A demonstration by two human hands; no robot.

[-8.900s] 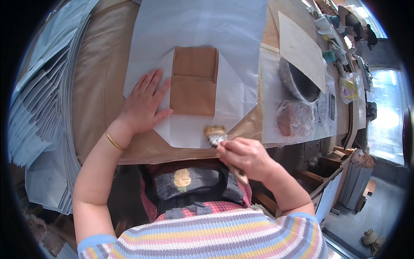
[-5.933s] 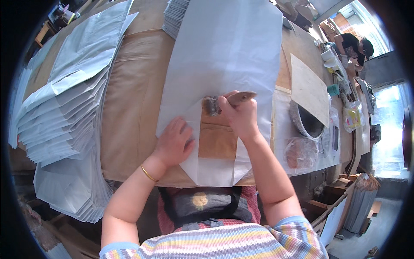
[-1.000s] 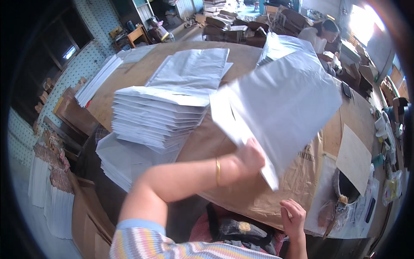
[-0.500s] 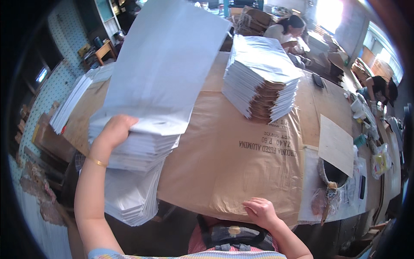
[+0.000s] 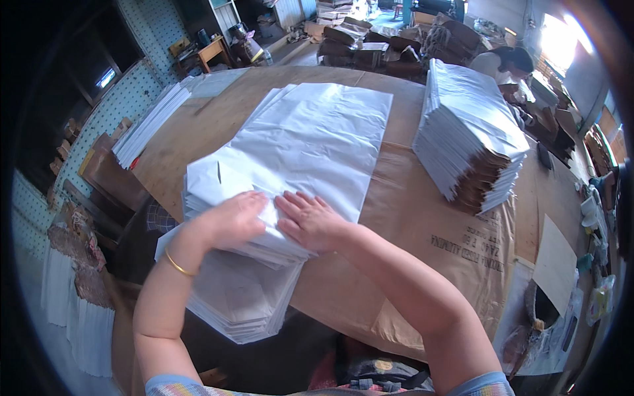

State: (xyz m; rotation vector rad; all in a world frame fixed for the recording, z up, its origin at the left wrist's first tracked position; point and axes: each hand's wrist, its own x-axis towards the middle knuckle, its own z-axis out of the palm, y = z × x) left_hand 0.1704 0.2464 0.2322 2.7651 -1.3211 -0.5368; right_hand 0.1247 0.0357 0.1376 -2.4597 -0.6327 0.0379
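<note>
A brown-paper-covered worktable [image 5: 422, 218] fills a cluttered workshop. On its near-left edge a stack of white paper bags [image 5: 290, 165] lies flat, long axis running away from the person. The left hand [image 5: 234, 221] and right hand [image 5: 310, 221] press flat on it, fingers spread, gripping nothing.

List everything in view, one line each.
Stack of flat white paper bags: one, white, under both hands.
Lower pile of white paper bags: one, white, at table's near edge.
Tall stack of white bags with brown folded bottoms: one, far right.
Brown kraft paper sheet: one, covering wooden table.
Person: one, beyond the tall stack.
Gold bangle: one, left wrist.
Left hand: flat on top bag.
Right hand: flat beside it.
</note>
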